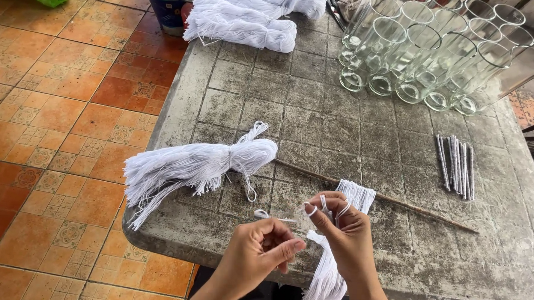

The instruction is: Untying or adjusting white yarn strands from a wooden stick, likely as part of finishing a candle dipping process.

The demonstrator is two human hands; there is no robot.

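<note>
Both hands work at the near edge of the stone table (352,124). Right hand (341,231): fingers curled shut round a bundle of white strings (333,273), loops wound over the fingertips. Left hand (259,248): thumb and forefinger pinched on one strand (273,216). Beyond the hands on the table: tied white skein (200,165), thin stick (396,203), grey rods (455,164). Far side of the table: clear glass cylinders (433,49), more skeins (249,17).
</note>
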